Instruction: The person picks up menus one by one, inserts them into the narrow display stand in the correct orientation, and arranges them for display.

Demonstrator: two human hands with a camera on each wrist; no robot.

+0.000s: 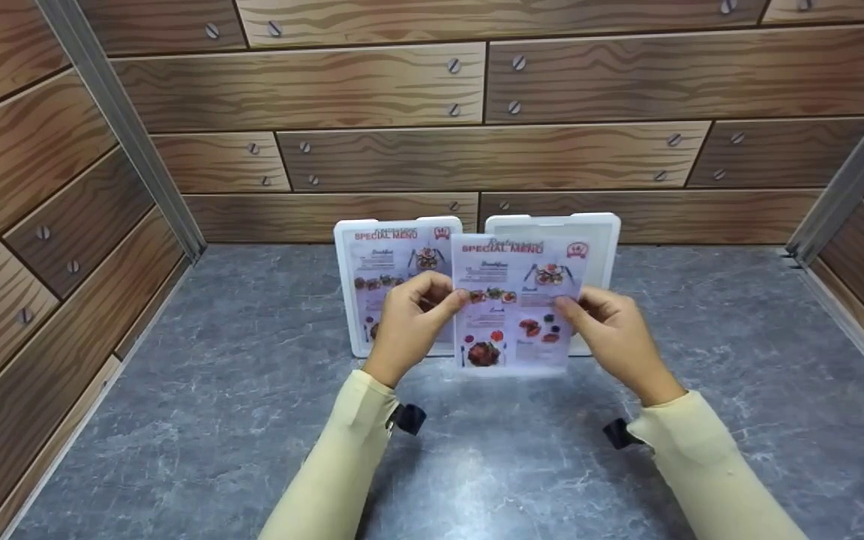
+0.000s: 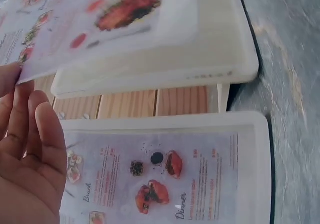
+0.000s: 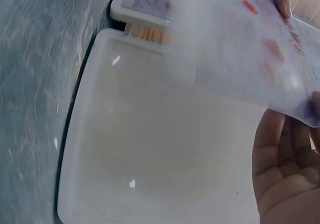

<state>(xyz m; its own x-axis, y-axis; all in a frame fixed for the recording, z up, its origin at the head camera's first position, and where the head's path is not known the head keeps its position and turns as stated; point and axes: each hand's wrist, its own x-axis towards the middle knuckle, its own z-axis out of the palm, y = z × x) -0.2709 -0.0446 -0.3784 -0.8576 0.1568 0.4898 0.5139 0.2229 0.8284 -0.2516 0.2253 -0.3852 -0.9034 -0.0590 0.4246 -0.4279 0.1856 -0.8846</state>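
Observation:
A printed menu sheet [image 1: 514, 315], headed "SPECIAL MENU", is held upright between both hands. My left hand [image 1: 413, 319] pinches its left edge between thumb and fingers; my right hand [image 1: 619, 334] pinches the right edge. Behind the sheet stands a white frame [image 1: 608, 232], its bare pale panel showing in the right wrist view. To its left stands a second white frame [image 1: 342, 285] with a similar menu [image 1: 372, 262] in it, partly covered by my left hand. In the left wrist view the held sheet [image 2: 125, 19] overlaps the bare frame [image 2: 220, 59].
The frames stand on a grey marbled tabletop [image 1: 252, 322], near a wood-plank patterned back wall [image 1: 372, 161]. Similar plank panels [image 1: 34, 247] line the sides, with grey metal posts [image 1: 128, 127] at the corners.

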